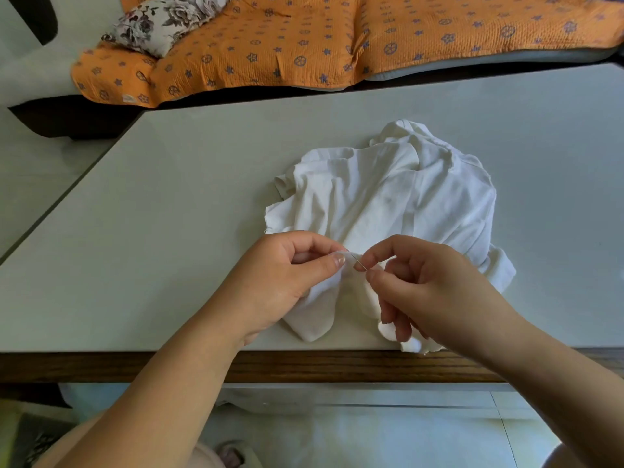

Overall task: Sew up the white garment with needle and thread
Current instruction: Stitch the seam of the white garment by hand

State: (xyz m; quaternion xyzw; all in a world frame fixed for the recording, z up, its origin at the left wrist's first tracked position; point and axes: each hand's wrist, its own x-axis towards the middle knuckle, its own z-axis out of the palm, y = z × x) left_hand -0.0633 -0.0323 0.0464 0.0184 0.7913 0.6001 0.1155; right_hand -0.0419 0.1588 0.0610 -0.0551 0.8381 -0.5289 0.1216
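Head view looks down on a pale grey counter (pixel 169 214) with a dark wooden front edge (pixel 304 366) running across the lower part of the frame. The white garment (pixel 388 197) lies crumpled in a heap right of the frame's centre. Its near folds reach the counter's front edge, and one corner hangs just over it at the lower right.

The left hand (pixel 287 275) sits at the centre of the frame. Its grip is closed on a small fold of the garment, pinched between thumb and forefinger, and the other fingers curl in behind. The right hand (pixel 425 292) is just to its right, thumb and forefinger clamped on a thin needle (pixel 358 262). The needle slants up and left towards the pinched fold, its tip at or in the cloth. The remaining fingers of the right hand curl loosely above the fabric. The thread is too fine to make out.

Both forearms enter from the bottom of the frame. Along the top, beyond the counter, lies an orange patterned cover (pixel 304 38), with a floral cushion (pixel 158 21) on it at the upper left.
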